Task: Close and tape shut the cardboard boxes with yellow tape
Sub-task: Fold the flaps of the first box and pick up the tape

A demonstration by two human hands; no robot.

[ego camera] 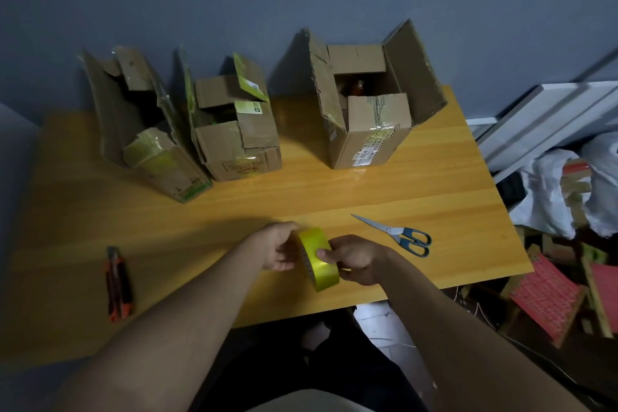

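A roll of glossy yellow packing tape is held up on edge just above the front edge of the yellow wooden table, near the middle of that edge, gripped between both hands. The left hand curls round the roll's left flat face and rim, while the right hand grips it from the right, its thumb laid across the shiny outer band and its other fingers wrapped behind. The roll's round axis runs roughly left to right between the two palms, so the outer band faces up toward the thumb; that is probably where the loose tape end must be found and picked free, though no loose end can be made out. Three brown cardboard boxes stand along the far edge, all with flaps raised: a tall narrow box toward the far left corner, a squat box with green-yellow tape scraps just beside it, and a larger box with a printed label well apart toward the right. None is closed yet. A pair of steel scissors with dark blue handles lies near the right hand, and an orange and black utility knife lies well apart, by the front left edge.
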